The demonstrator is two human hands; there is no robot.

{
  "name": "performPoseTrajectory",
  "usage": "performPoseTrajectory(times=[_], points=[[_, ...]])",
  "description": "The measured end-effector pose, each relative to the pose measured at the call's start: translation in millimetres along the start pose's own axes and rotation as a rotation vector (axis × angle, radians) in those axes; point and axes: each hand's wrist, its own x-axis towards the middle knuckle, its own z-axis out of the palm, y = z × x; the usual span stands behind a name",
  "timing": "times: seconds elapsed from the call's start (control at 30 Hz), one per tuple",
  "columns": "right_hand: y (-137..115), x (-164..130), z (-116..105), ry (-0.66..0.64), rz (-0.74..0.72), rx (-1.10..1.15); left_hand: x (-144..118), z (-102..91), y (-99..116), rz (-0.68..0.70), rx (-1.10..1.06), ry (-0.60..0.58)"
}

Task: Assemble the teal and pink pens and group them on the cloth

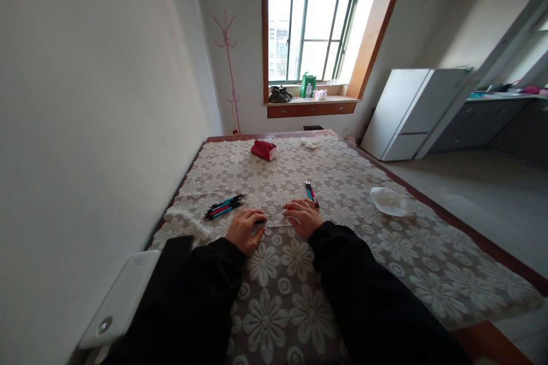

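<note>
My left hand (245, 231) is closed over the flowered tablecloth, its thumb and fingers around a pen (260, 220). Only a short dark stretch of that pen shows; the rest is hidden in the hand. To its left lies a bunch of several pens (223, 207) in teal, red and black, side by side on the cloth. My right hand (303, 217) rests on the cloth across a small gap, fingers stretched toward the left with nothing visible in them. Just beyond its knuckles are a few pens (312, 194), teal and red with dark ends.
A red tissue pack (264, 150) lies toward the far end of the table. Crumpled white paper (389, 201) is at the right, with a smaller white scrap (309, 144) farther back. A white device (122, 299) stands by the left wall. A white fridge (411, 114) stands beyond.
</note>
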Motion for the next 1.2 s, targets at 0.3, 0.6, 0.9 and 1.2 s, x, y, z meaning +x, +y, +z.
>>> performPoseTrajectory(times=[0.3,0.6,0.9,1.2], points=[[-7,1,-6,-0.020,-0.035,0.023,-1,3.3,-4,-0.020,0.030,-0.018],[-2,1,-2,0.016,0.087,-0.067,-4,11.6,-5,-0.009,0.099,-0.178],[-1,1,-4,-0.028,0.119,-0.134,-4,11.3,-4,-0.029,0.094,-0.215],[-5,2,-1,-0.010,0.089,-0.100,-3,9.8,-2,-0.023,0.086,-0.241]])
